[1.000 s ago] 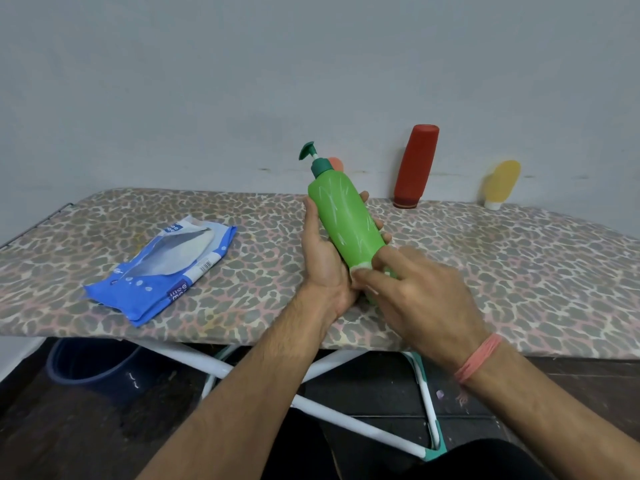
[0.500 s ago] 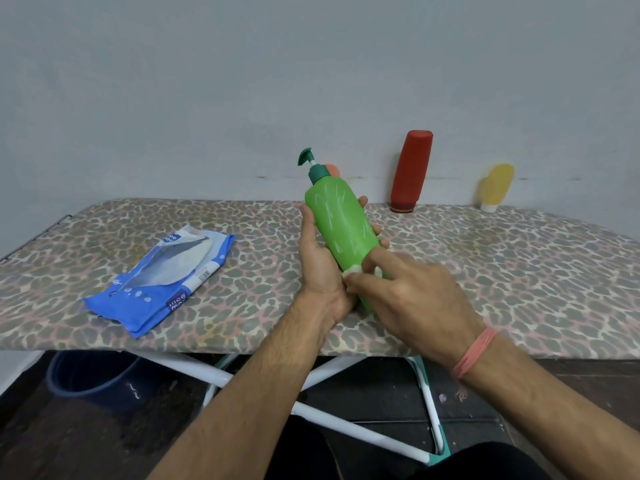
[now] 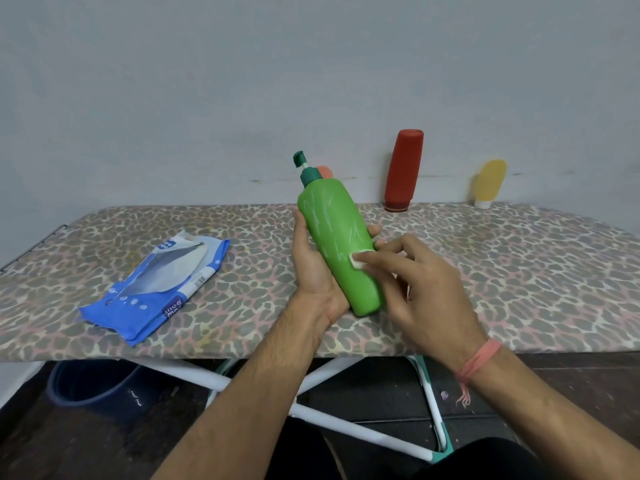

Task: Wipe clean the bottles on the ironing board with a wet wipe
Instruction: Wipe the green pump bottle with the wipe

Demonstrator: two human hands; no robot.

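Head view: leopard-print ironing board (image 3: 485, 271) on white legs, grey wall behind. Left hand (image 3: 311, 268) has its grip closed around green pump bottle (image 3: 337, 247), tilted, at centre. Right hand (image 3: 426, 289) pinches wet wipe (image 3: 360, 259) against it. Blue wipes pack (image 3: 156, 292) at 9 o'clock; red bottle (image 3: 403, 169), yellow bottle (image 3: 488, 183) at 1–2 o'clock by the wall. Dark bucket (image 3: 93, 386) below, on the floor.

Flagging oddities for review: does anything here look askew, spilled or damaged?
Nothing is spilled or broken. The green pump bottle shows whitish streaks on its front. The wipes pack lies open and crumpled on the ironing board. The red bottle stands cap-down, apparently by design.
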